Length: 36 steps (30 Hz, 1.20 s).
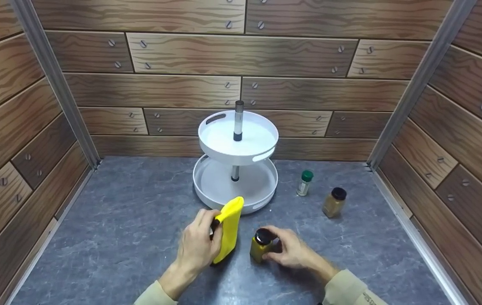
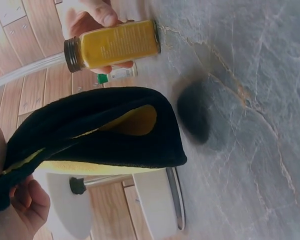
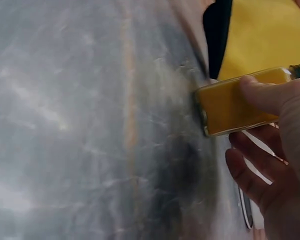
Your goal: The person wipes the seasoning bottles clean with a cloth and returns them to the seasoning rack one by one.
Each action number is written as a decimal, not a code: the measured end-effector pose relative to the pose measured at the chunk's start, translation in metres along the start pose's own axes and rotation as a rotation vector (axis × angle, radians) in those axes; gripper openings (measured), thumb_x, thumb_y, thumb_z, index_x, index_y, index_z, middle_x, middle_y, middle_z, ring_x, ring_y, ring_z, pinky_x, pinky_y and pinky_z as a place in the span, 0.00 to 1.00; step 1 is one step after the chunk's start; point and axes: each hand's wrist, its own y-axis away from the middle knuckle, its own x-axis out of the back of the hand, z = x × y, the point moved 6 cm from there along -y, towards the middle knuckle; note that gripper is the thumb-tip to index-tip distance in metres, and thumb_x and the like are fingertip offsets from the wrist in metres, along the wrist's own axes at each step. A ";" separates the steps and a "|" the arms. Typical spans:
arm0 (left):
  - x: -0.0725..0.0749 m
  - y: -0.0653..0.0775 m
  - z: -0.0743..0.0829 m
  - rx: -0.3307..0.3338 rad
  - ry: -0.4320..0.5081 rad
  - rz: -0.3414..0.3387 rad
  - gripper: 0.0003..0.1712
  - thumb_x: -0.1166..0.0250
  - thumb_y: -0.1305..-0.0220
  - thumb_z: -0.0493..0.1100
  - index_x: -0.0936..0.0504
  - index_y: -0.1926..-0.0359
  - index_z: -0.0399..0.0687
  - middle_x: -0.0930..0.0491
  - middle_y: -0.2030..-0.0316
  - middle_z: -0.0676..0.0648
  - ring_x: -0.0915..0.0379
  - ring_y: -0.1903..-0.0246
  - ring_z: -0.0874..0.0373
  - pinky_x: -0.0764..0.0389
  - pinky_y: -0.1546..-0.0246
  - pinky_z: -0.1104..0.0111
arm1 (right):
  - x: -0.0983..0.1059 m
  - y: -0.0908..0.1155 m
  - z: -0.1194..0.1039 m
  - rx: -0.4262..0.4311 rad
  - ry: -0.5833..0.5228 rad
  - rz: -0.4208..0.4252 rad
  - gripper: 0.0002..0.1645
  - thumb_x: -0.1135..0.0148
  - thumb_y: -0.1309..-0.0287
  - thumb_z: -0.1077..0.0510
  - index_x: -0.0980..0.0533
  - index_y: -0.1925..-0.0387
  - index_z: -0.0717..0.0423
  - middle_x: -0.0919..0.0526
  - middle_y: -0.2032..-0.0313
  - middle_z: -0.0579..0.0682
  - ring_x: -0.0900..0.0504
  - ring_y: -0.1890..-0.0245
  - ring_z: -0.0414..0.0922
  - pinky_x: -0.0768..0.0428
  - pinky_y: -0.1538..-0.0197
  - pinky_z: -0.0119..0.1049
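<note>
A folded cloth [image 1: 231, 231], yellow on one side and black on the other, hangs from my left hand [image 1: 196, 243], which pinches its upper edge. In the left wrist view the black face of the cloth [image 2: 95, 120] shows, with a yellow fold inside. My right hand [image 1: 289, 250] grips a spice jar [image 1: 259, 250] with a black lid, thumb on one side and fingers on the other. Yellow powder fills this jar [image 2: 120, 45], and it is upright just right of the cloth. From the right wrist, the thumb lies across the jar's side [image 3: 225, 107].
A white two-tier round tray [image 1: 241, 151] stands behind the hands, with a central post. To its right are a small green-capped jar [image 1: 303, 187] and a dark-lidded jar of brownish contents [image 1: 333, 206]. Wood-patterned walls [image 1: 241, 55] enclose the grey marbled tabletop [image 1: 131, 212].
</note>
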 end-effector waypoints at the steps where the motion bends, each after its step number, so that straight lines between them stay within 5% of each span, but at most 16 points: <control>1: 0.000 0.000 0.000 -0.001 0.000 0.000 0.16 0.26 0.41 0.30 0.15 0.51 0.42 0.17 0.64 0.48 0.22 0.74 0.59 0.15 0.72 0.70 | -0.001 0.000 0.000 0.009 0.006 0.012 0.36 0.16 0.40 0.53 0.19 0.32 0.49 0.06 0.45 0.48 0.08 0.44 0.44 0.12 0.35 0.43; 11: -0.006 0.002 0.003 -0.002 -0.001 -0.011 0.17 0.24 0.41 0.31 0.15 0.51 0.43 0.18 0.64 0.48 0.22 0.74 0.60 0.16 0.71 0.71 | -0.007 0.004 -0.001 0.029 0.000 0.118 0.31 0.17 0.38 0.51 0.19 0.36 0.49 0.05 0.47 0.47 0.07 0.47 0.42 0.10 0.40 0.42; 19: -0.007 0.001 0.005 -0.011 -0.004 -0.010 0.16 0.23 0.40 0.32 0.15 0.51 0.42 0.18 0.64 0.48 0.22 0.74 0.59 0.15 0.71 0.70 | 0.005 0.003 -0.010 0.024 0.085 0.270 0.32 0.14 0.41 0.47 0.18 0.39 0.50 0.06 0.54 0.48 0.11 0.63 0.42 0.12 0.61 0.33; 28: -0.008 -0.001 0.009 -0.017 -0.001 -0.008 0.16 0.24 0.41 0.32 0.15 0.51 0.43 0.18 0.65 0.49 0.25 0.74 0.61 0.17 0.72 0.71 | 0.016 -0.002 -0.025 0.193 0.176 0.438 0.32 0.12 0.47 0.47 0.18 0.45 0.52 0.15 0.60 0.44 0.18 0.69 0.38 0.21 0.69 0.26; 36: -0.012 -0.004 0.015 -0.039 -0.040 -0.012 0.17 0.23 0.42 0.33 0.14 0.52 0.45 0.20 0.66 0.50 0.26 0.76 0.61 0.19 0.75 0.70 | 0.019 -0.010 -0.041 0.255 0.065 0.469 0.31 0.22 0.33 0.36 0.18 0.45 0.54 0.15 0.64 0.46 0.17 0.72 0.41 0.18 0.72 0.29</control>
